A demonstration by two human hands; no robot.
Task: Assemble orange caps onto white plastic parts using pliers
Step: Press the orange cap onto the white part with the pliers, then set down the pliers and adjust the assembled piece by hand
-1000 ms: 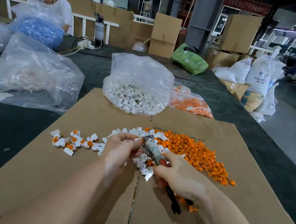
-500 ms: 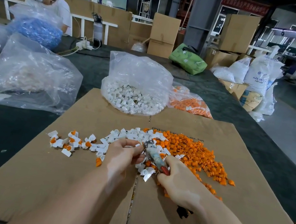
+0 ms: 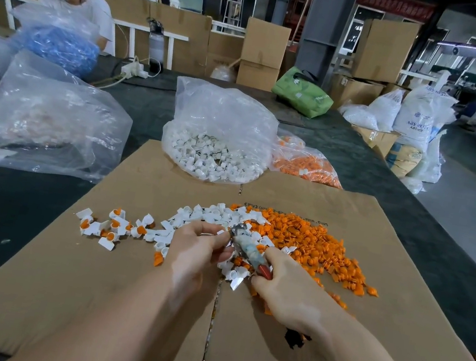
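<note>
Pliers (image 3: 246,245) now raised steeper in right hand (image 3: 285,287), tip meeting white part (image 3: 220,232) pinched by left hand (image 3: 197,249); cap press likely underway

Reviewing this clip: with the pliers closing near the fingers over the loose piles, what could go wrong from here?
1. The left hand pinches a small part right at the tip of the pliers gripped by the right hand; a slip could nip the fingertips.
2. The part is tiny and mostly hidden; it might pop out into the loose white parts or orange caps.
3. The finished pieces lie close to the unassembled ones and could get mixed.
</note>
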